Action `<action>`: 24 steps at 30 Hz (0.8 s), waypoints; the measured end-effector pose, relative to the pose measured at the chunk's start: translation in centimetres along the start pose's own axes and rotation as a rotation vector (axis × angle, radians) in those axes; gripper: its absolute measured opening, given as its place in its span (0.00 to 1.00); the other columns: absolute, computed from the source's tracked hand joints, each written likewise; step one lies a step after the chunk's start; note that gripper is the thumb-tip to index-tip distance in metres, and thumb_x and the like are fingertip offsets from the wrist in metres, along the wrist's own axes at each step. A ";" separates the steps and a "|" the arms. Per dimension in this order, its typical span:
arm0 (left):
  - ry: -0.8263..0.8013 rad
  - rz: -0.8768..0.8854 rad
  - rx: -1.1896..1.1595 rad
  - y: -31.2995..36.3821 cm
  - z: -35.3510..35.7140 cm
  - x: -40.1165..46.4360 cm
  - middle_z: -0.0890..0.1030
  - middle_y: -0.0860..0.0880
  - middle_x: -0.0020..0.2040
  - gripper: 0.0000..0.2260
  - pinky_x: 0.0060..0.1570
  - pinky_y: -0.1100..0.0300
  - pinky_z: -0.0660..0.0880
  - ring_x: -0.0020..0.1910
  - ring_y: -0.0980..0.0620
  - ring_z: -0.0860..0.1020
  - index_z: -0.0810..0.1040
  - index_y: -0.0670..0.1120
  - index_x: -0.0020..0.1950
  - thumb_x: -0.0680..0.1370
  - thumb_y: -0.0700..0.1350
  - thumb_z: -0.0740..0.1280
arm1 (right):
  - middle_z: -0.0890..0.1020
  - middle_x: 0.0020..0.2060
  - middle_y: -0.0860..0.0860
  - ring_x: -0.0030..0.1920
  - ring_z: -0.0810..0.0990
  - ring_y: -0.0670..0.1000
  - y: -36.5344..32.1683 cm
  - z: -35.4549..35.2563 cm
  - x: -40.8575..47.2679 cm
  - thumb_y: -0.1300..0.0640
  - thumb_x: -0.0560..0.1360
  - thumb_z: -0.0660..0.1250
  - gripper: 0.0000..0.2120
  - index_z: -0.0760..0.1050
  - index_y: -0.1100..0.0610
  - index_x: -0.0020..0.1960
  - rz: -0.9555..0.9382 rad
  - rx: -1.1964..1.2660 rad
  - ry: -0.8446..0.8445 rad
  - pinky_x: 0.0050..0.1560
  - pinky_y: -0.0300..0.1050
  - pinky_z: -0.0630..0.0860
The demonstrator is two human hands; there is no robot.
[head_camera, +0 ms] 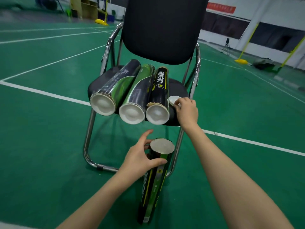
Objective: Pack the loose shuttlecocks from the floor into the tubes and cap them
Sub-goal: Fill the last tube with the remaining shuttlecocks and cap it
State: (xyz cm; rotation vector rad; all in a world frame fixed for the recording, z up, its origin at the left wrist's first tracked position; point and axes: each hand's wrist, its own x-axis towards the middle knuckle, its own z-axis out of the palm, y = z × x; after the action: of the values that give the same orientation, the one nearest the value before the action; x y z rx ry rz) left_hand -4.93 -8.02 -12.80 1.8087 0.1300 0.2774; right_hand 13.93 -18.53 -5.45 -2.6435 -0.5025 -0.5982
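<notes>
Tube [154, 179] stands near-upright on the green floor [41, 146] just in front of the chair [165, 30], tilted slightly, top end showing a white disc, looks capped. Left hand [140, 158] has its grip wrapped around the tube's upper part just below the rim, thumb across the front, fingers behind. Right hand [186, 111] is up at the seat's front right corner, fingertips pinched on a loose white cap [174, 99] lying there. Three more tubes [132, 90] lie side by side on the seat, touching, white ends toward the camera and overhanging the seat edge. They fill most of the seat; the cap sits just beside the rightmost one. Chrome chair legs [89, 138] flank the standing tube. Court lines and yellow net-post bases [241, 61] further back.
</notes>
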 end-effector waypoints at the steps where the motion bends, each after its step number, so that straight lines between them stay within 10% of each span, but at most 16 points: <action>1: 0.002 0.002 -0.002 0.0 0.0 0.0 0.78 0.57 0.57 0.43 0.64 0.52 0.71 0.61 0.58 0.74 0.61 0.59 0.71 0.62 0.47 0.80 | 0.76 0.57 0.54 0.61 0.67 0.57 -0.1 0.0 -0.1 0.57 0.77 0.61 0.09 0.76 0.58 0.54 -0.009 -0.016 0.016 0.52 0.50 0.64; 15: -0.097 -0.004 0.040 1.5 1.3 -2.1 0.78 0.56 0.57 0.43 0.61 0.51 0.73 0.59 0.57 0.75 0.61 0.60 0.71 0.62 0.48 0.79 | 0.76 0.57 0.46 0.58 0.70 0.46 -1.0 -6.1 -16.9 0.62 0.71 0.69 0.04 0.74 0.55 0.40 -0.139 0.403 -0.013 0.58 0.41 0.64; 24: -0.130 0.039 0.069 2.3 1.8 -3.4 0.79 0.59 0.55 0.37 0.58 0.52 0.75 0.57 0.59 0.77 0.66 0.64 0.68 0.60 0.54 0.74 | 0.77 0.59 0.49 0.61 0.72 0.53 -1.5 -6.9 -19.4 0.59 0.70 0.67 0.02 0.75 0.54 0.42 -0.184 0.305 -0.117 0.62 0.54 0.67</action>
State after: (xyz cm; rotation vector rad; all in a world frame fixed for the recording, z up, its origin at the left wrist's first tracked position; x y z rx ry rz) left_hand -7.92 -11.05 -11.38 1.8938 0.0122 0.1842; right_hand -5.35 -25.21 -8.37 -2.3668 -0.8097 -0.3843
